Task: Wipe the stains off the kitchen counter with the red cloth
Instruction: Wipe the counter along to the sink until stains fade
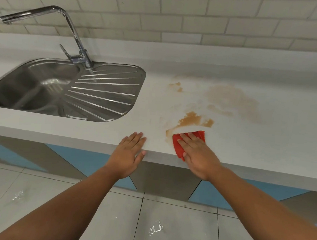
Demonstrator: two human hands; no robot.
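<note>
This is a single view from a wide-angle camera worn on the head. It is positioned in front of the surface (234, 78) and faces forward and steeply down over the front edge. Vertical coverage runs from the tiled wall (200, 24) at the top to the floor (173, 226) at the bottom. The sink (138, 74) occupies the left side. Both forearms enter from the lower edge. The left hand (129, 153) and right hand (198, 157) lie near frame centre, at arm's reach from the lens. Straight edges bow toward the borders.

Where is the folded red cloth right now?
In the head view, the red cloth lies near the front edge of the white counter, right of the steel sink, pressed flat under the right hand at the near end of the brown stains.
</note>
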